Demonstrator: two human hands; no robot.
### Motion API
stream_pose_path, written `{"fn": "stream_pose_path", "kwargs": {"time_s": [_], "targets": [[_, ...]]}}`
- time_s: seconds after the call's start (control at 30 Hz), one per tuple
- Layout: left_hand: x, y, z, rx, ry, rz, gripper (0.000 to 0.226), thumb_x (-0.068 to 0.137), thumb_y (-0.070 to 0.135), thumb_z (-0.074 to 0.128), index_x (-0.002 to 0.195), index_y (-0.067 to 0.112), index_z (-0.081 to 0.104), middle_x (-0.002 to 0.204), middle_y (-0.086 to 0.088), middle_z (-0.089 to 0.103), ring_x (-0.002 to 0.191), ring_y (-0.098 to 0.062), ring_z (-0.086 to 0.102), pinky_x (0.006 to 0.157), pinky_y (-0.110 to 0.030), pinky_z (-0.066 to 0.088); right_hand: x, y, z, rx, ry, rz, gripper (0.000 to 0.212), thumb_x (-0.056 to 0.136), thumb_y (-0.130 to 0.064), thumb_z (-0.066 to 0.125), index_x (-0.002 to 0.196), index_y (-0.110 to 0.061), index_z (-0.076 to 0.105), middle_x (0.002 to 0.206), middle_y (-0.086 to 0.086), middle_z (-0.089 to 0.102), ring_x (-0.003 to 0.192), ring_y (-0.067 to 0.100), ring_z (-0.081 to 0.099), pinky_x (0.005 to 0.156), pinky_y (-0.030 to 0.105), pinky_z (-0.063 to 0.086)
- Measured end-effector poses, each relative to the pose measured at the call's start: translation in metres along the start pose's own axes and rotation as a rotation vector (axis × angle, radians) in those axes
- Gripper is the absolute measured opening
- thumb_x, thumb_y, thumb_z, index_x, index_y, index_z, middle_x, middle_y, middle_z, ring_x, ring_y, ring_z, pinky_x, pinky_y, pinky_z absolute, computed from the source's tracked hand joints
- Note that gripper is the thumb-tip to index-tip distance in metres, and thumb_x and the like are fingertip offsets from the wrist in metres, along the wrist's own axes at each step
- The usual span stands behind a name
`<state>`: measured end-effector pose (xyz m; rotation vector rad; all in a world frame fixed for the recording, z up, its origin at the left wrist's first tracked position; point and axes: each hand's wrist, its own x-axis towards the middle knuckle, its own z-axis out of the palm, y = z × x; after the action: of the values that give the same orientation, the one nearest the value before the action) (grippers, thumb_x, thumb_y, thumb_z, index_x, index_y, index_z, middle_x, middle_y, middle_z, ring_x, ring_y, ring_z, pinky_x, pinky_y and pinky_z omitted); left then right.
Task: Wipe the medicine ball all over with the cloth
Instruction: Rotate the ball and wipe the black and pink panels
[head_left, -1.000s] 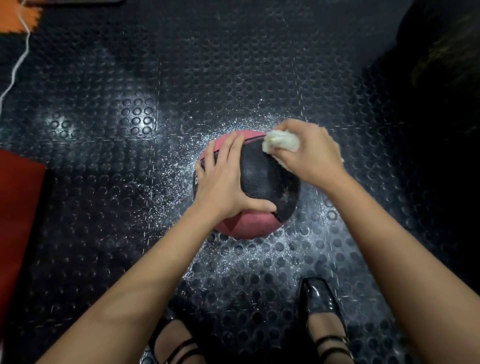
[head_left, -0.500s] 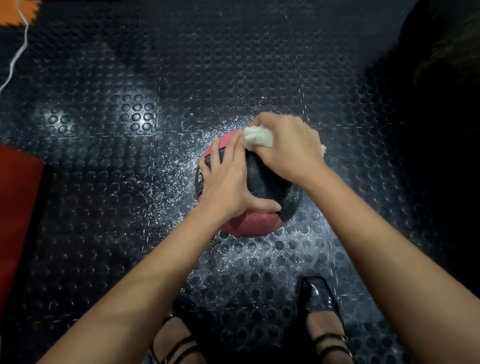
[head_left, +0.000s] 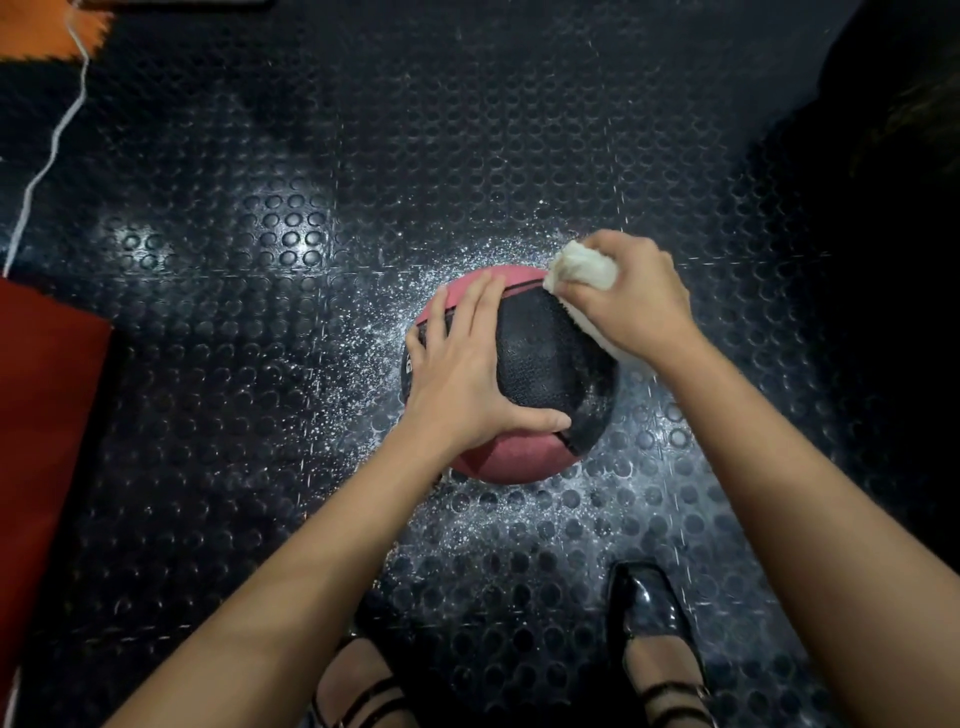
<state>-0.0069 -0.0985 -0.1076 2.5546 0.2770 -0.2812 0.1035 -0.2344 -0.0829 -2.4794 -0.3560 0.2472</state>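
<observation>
A pink and black medicine ball sits on the studded black rubber floor. My left hand lies flat over its top left, fingers straight and thumb spread along the near side. My right hand grips a bunched white cloth and presses it against the ball's upper right edge. More of the cloth shows under my right wrist. The ball's left side and underside are hidden.
White powder or droplets speckle the floor around the ball. My two feet in black strappy shoes stand just below it. A red mat lies at the left, an orange tile and a white cord at the top left.
My right hand with the cloth swept left across the ball's top, then back right to the upper right edge. My left hand stayed on the ball.
</observation>
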Motion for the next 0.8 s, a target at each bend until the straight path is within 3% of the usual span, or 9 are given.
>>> {"fn": "stream_pose_path", "kwargs": {"time_s": [0.13, 0.3, 0.4, 0.5, 0.7, 0.8], "targets": [[0.006, -0.008, -0.011, -0.040, -0.038, -0.025, 0.144, 0.046, 0.074, 0.077, 0.156, 0.024, -0.002, 0.162, 0.013, -0.006, 0.149, -0.025, -0.009, 0.117, -0.062, 0.006, 0.011, -0.004, 0.009, 0.104, -0.041, -0.033, 0.021, 0.077, -0.038, 0.074, 0.092, -0.029, 0.062, 0.086, -0.006, 0.064, 0.093, 0.024, 0.060, 0.082, 0.040, 0.049], [0.012, -0.015, -0.025, 0.051, -0.139, 0.054, 0.148, 0.047, 0.076, 0.074, 0.153, 0.028, -0.017, 0.160, 0.014, -0.020, 0.148, -0.027, -0.018, 0.115, -0.062, 0.001, 0.032, -0.018, 0.014, 0.079, -0.097, -0.067, 0.022, 0.078, -0.038, 0.072, 0.094, -0.026, 0.063, 0.091, -0.003, 0.064, 0.095, 0.026, 0.060, 0.083, 0.040, 0.048], [0.013, -0.015, -0.021, 0.072, -0.106, 0.053, 0.150, 0.041, 0.078, 0.074, 0.153, 0.033, -0.015, 0.160, 0.015, -0.017, 0.148, -0.032, -0.015, 0.114, -0.065, 0.002, 0.039, -0.025, 0.016, -0.014, -0.127, -0.094, 0.026, 0.082, -0.039, 0.068, 0.101, -0.023, 0.061, 0.100, 0.000, 0.064, 0.100, 0.027, 0.057, 0.078, 0.035, 0.044], [0.014, -0.012, -0.014, 0.075, -0.036, 0.047, 0.147, 0.039, 0.082, 0.069, 0.155, 0.032, -0.005, 0.160, 0.015, -0.007, 0.148, -0.033, -0.008, 0.112, -0.071, 0.010, 0.025, -0.028, 0.013, -0.067, -0.053, -0.137, 0.026, 0.085, -0.037, 0.063, 0.108, -0.026, 0.061, 0.104, 0.000, 0.066, 0.100, 0.027, 0.057, 0.073, 0.032, 0.038], [0.026, -0.003, -0.019, -0.038, -0.065, -0.071, 0.144, 0.046, 0.063, 0.086, 0.155, 0.032, -0.002, 0.161, 0.017, -0.008, 0.148, -0.031, -0.012, 0.111, -0.071, 0.008, -0.062, -0.010, 0.015, -0.055, 0.140, -0.306, 0.029, 0.078, -0.016, 0.066, 0.105, -0.025, 0.061, 0.088, -0.012, 0.057, 0.084, 0.020, 0.053, 0.061, 0.030, 0.033], [0.024, -0.003, -0.019, -0.006, -0.081, -0.052, 0.151, 0.040, 0.065, 0.086, 0.155, 0.031, -0.006, 0.161, 0.016, -0.011, 0.147, -0.034, -0.013, 0.110, -0.073, 0.007, -0.034, -0.019, 0.017, -0.052, 0.123, -0.252, 0.024, 0.083, -0.023, 0.062, 0.106, -0.028, 0.061, 0.085, -0.014, 0.054, 0.086, 0.020, 0.053, 0.063, 0.031, 0.034]]}}
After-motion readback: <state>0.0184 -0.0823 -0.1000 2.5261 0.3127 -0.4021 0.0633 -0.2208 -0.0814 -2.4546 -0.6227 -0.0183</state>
